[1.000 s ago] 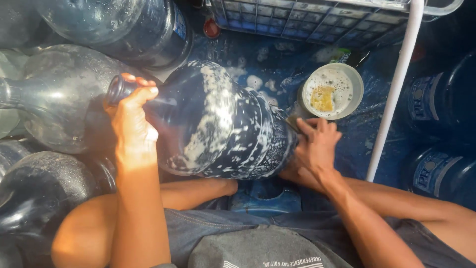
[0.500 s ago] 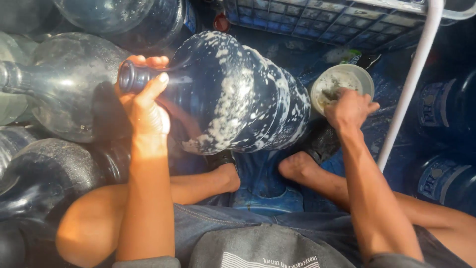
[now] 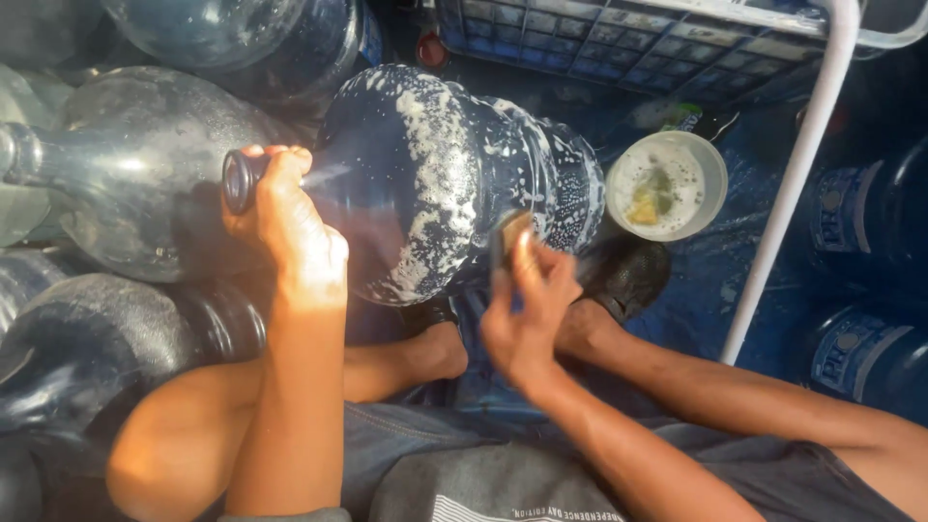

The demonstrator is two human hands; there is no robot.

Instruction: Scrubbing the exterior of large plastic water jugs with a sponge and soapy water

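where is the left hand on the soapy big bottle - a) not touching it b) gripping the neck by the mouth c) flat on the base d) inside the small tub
b: the left hand is wrapped around the neck of the suds-covered big bottle, right at its mouth.

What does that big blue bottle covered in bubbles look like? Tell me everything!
The big blue bottle is a large, see-through water jug that looks like dark blue plastic, with a round ribbed body. It lies on its side, its narrow neck pointing left. White soapy foam streaks and speckles its wall. The left hand grips the neck at the mouth. The right hand presses a small scrubbing pad against its lower side. Other jugs crowd beside it, and a foamy white bowl sits to its right.
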